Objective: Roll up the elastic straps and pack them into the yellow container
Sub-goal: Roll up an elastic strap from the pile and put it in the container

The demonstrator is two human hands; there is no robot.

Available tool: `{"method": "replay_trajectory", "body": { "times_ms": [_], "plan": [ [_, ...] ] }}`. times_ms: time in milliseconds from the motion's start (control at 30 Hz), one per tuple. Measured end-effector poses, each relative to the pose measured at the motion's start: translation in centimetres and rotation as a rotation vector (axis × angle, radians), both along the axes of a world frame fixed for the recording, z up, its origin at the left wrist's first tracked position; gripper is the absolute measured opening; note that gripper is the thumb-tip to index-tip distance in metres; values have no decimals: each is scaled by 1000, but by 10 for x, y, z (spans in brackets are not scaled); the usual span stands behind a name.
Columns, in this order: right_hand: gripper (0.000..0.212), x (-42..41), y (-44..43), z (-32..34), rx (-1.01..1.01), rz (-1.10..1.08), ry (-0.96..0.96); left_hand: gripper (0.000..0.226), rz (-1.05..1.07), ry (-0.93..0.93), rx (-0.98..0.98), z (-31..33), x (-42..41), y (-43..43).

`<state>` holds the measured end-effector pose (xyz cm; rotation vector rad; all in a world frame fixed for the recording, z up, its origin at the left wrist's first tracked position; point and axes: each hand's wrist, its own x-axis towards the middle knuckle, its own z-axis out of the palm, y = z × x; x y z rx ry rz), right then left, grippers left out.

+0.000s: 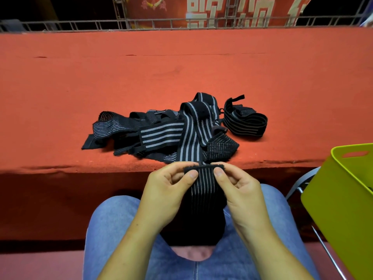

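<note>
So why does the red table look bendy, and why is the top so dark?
Head view: the wide-angle lens bows the red table at its edges and stretches the yellow container at the side; also head view, little light reaches behind the railing, so it looks black.

one view only: wide-angle head cam worn by the seated person, facing forward and steeply down. nearest the lens, low centre, are the left hand and right hand pinching an elastic strap over the lap. red worktop fills the middle band, farther off. railing runs along the top edge, farthest. yellow container is cut by the right edge. straight lines bow near the borders.
</note>
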<state>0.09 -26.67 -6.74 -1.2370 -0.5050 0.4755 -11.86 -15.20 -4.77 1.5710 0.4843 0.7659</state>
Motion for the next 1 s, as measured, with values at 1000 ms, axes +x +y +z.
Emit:
{"method": "replay_trajectory", "body": {
  "times_ms": [1000],
  "plan": [
    [22,-1,-7,-10,-53,121,168,43,-6,-46,-58,-9,-2,-5]
  ]
}}
